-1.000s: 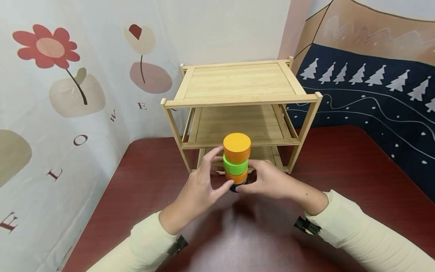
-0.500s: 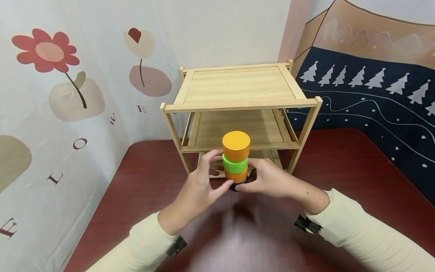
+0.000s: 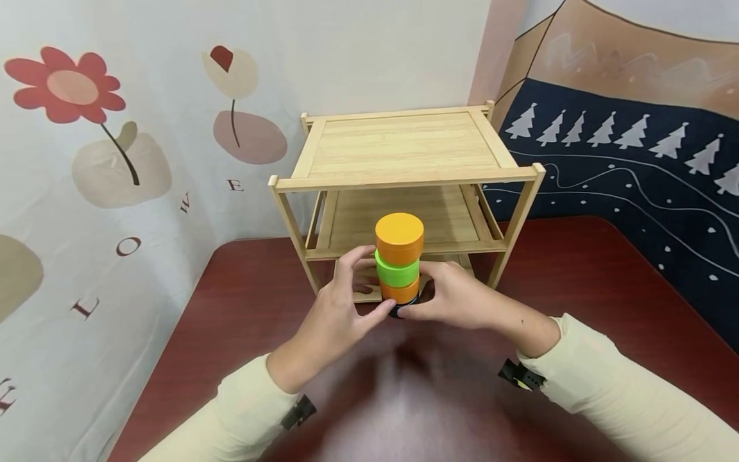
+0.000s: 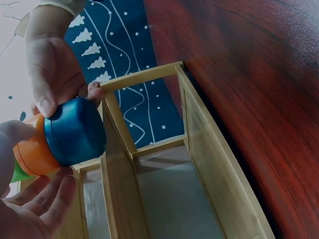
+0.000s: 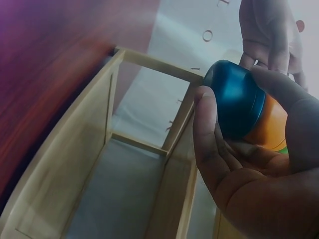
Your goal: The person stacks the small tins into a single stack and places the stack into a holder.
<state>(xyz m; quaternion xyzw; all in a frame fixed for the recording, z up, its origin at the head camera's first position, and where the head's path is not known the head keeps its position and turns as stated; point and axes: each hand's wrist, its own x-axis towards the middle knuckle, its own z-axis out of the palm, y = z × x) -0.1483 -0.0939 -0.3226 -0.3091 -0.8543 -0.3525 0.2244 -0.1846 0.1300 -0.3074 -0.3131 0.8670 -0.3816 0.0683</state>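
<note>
A stack of round containers stands upright in the head view, held up in front of the shelf. An orange container tops it, above a green one and another orange one. At the bottom is a dark blue container, mostly covered by fingers from above. My left hand holds the stack from the left, its thumb low at the front and fingers behind. From the right, my right hand grips the lower part, and the right wrist view shows fingers curled round the blue container.
A wooden three-tier shelf stands right behind the stack, with raised corner posts and front rails. It rests on a dark red table. Printed cloths hang behind and beside the table.
Both hands and the stack have risen slightly in the head view, keeping the same hold. The whole scene has shifted a little to the left.
</note>
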